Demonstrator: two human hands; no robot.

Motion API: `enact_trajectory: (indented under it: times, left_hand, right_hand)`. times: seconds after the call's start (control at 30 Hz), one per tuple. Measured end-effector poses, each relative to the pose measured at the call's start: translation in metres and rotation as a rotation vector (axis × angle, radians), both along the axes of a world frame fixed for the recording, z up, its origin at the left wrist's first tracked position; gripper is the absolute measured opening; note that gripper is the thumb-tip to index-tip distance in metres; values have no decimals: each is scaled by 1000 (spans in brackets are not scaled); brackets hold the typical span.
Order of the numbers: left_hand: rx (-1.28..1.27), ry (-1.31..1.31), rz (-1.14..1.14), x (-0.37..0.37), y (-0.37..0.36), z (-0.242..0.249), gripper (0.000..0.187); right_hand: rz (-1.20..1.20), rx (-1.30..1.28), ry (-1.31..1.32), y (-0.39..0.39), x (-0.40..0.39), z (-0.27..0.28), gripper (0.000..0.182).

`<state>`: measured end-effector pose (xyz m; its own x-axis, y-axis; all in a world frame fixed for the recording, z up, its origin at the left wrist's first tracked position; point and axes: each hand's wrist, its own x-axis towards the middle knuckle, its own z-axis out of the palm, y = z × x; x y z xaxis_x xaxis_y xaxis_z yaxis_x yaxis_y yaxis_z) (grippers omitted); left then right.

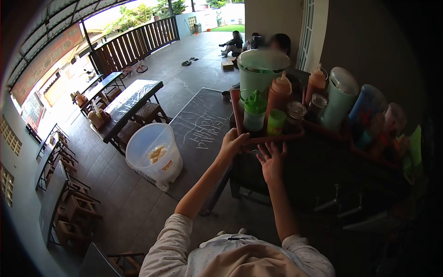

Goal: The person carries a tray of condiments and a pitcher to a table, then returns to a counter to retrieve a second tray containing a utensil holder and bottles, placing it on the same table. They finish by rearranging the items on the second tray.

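My left hand (231,146) grips the front left corner of a red plastic tray (288,137), thumb along its rim. Below the tray's front edge, my right hand (272,162) has its fingers spread, fingertips right at the rim. In the tray stand a green-capped shaker bottle (254,113), an orange sauce squeeze bottle (278,97), a small lime-green container (276,122) and a glass jar (295,115) with dark contents. A large pale green lidded container (260,69) rises at the tray's back.
More trays on the dark table (295,171) hold another squeeze bottle (315,83), a pale green canister (339,99) and a blue container (367,104). A translucent bucket (154,152) stands on the floor at left, near a foil-topped table (134,104). People (233,44) sit at the back.
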<state>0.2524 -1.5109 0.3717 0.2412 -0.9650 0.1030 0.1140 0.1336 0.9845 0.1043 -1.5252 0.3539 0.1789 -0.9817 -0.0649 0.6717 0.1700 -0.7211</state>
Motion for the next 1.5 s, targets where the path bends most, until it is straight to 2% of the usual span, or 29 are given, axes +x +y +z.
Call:
enact_trajectory:
  times: [0.13,0.27,0.4,0.47,0.5,0.57,0.6,0.63,0.73,0.77,0.83,0.87,0.9,0.97,1.13,1.3,1.43,1.5]
  left_hand:
    - [19,16,13,-12,13,7,34]
    - [97,127,-63,-16,26,4,42]
    - [107,131,-38,-13,28,-2,40]
    - [49,-25,10,12,11,-30,47]
    - [47,-22,27,18,3,-35,47]
    - [139,135,159,25,-10,-38,56]
    - [156,193,76,30,-14,-36,65]
    - [147,200,95,33,-21,-37,65]
    - [133,301,129,42,-39,-39,83]
    - [129,308,137,51,-49,-48,83]
    - [79,520,44,64,-63,-56,88]
    - [-191,450,26,65,-70,-53,88]
    - [-211,466,36,64,-71,-53,88]
    - [-306,708,-126,47,-41,-18,77]
    - [-373,672,-33,38,-14,-14,76]
    - [-460,670,175,48,27,-21,70]
    - [-525,686,244,53,79,-17,67]
    - [-566,598,458,54,110,-21,63]
  right_hand:
    - [177,30,-277,-21,10,-11,52]
    - [168,9,-294,-28,9,-13,41]
    - [68,-23,-139,-18,1,-2,32]
    - [56,-17,-105,-16,-1,-2,29]
    - [69,-22,-97,-18,-4,-5,33]
    - [107,-26,-83,-16,-7,-7,39]
    - [106,-31,-75,-13,-10,-4,38]
    - [104,-37,-68,-10,-13,0,38]
    - [142,-33,-70,-5,-23,4,38]
    - [144,-24,-74,-3,-27,3,38]
    - [160,-13,-76,4,-33,0,38]
    - [172,-10,-81,4,-38,0,38]
    - [185,-26,-63,3,-43,-3,38]
    - [267,-84,-46,4,-50,-16,42]
    - [307,-22,-65,17,-55,-1,43]
    - [401,31,-58,34,-49,4,45]
    - [489,53,-16,54,-38,-3,48]
    - [535,21,13,68,-31,-6,49]
